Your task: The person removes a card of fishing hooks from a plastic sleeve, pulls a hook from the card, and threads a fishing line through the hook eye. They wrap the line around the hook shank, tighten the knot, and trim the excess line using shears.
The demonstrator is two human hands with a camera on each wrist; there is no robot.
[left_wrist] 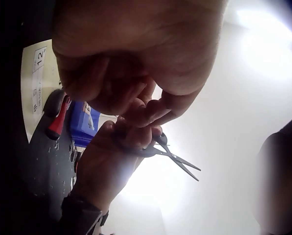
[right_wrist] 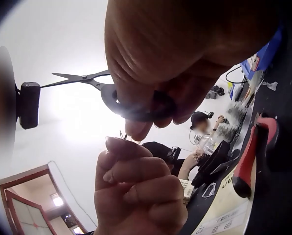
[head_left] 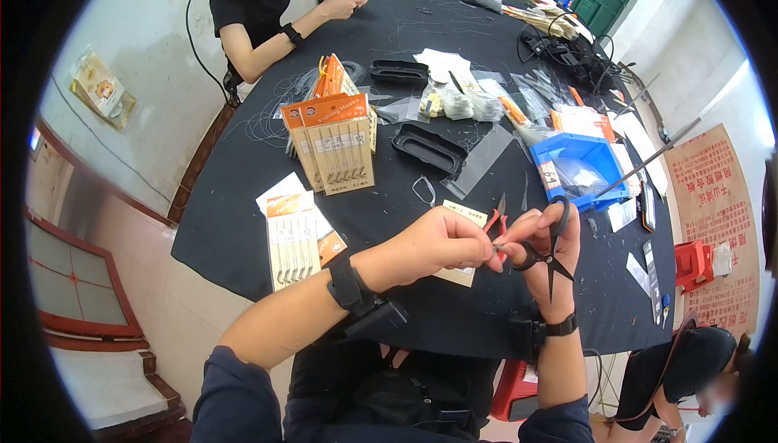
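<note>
My left hand [head_left: 446,244] is raised over the near part of the table, thumb and index fingertips pinched together on a tiny thin piece [right_wrist: 124,136], mostly hidden by the fingers. Fingertips of my right hand [head_left: 555,258] meet the left ones there. Black scissors [left_wrist: 177,159] hang in the right hand with fingers through the handle loops; their blades are parted and point back toward the wrist. Below the hands lie red-handled pliers [right_wrist: 249,161] and a pale fishing-hook card [left_wrist: 37,88] marked 12.
Packaged fishing hooks [head_left: 344,147] stand left of centre, with another pack [head_left: 292,240] lying nearer. Black trays [head_left: 429,149], a blue bin [head_left: 579,163] and clear bags are farther back. A person [head_left: 263,13] works across the table; another bends at lower right.
</note>
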